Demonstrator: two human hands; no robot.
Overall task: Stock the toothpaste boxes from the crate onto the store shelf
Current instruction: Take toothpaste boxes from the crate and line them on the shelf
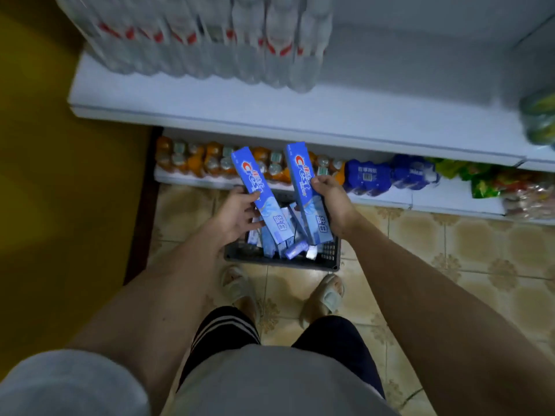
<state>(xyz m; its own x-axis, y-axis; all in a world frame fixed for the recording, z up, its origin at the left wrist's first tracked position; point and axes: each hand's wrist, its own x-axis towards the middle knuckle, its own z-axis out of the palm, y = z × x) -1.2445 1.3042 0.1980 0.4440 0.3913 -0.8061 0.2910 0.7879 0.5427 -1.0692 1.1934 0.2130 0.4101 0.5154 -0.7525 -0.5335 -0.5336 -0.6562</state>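
Each hand holds one blue toothpaste box above the dark crate [327,267] on the floor. My left hand [238,216] grips the left toothpaste box [264,199] near its middle. My right hand [332,202] grips the right toothpaste box [307,190] from its right side. Both boxes point away from me toward the white store shelf [240,112]. Several more toothpaste boxes [280,244] lie in the crate below, partly hidden by the held ones.
Shrink-wrapped water bottles [210,40] fill the shelf's left; its right part is bare white surface. The bottom shelf holds orange drink packs [210,160], blue packs [369,175] and snack bags [492,181]. A yellow wall [60,175] stands left. My feet [285,295] are behind the crate.
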